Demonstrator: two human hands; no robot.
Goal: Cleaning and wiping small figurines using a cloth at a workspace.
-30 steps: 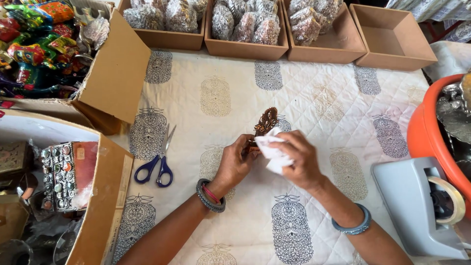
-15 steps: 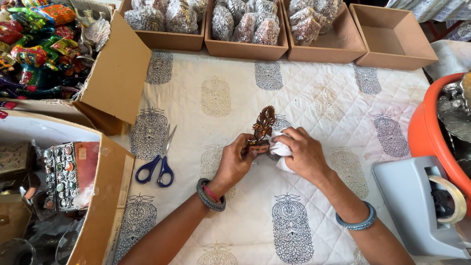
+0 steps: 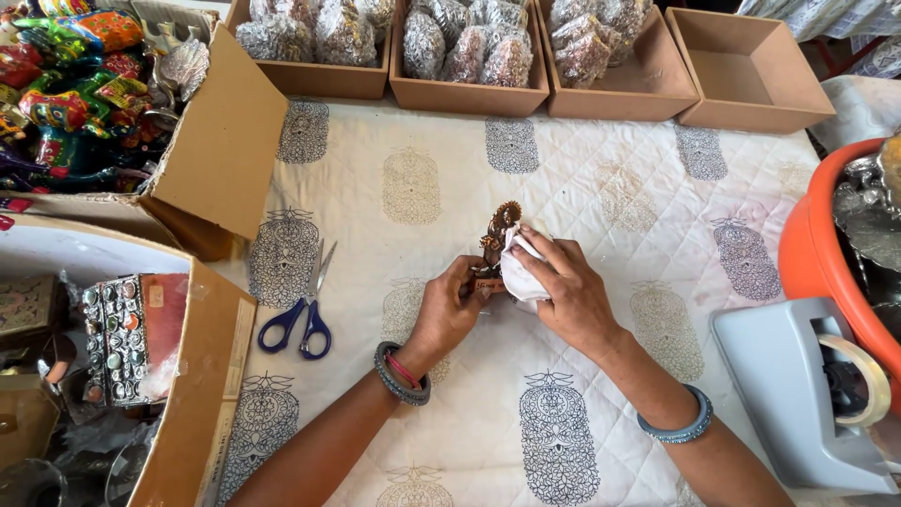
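Small brown metal figurine [image 3: 497,235], held above the quilted printed worktop [image 3: 610,197]; left hand [image 3: 449,312] pinches its base, right hand [image 3: 565,289] clamps white wrapping paper [image 3: 518,274] against its side; blue-handled scissors [image 3: 302,319] lie near the left hand

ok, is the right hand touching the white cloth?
Touching. The head view shows the right hand with its fingers pressed onto the white cloth, which is bunched against the brown figurine; no gap shows between them.
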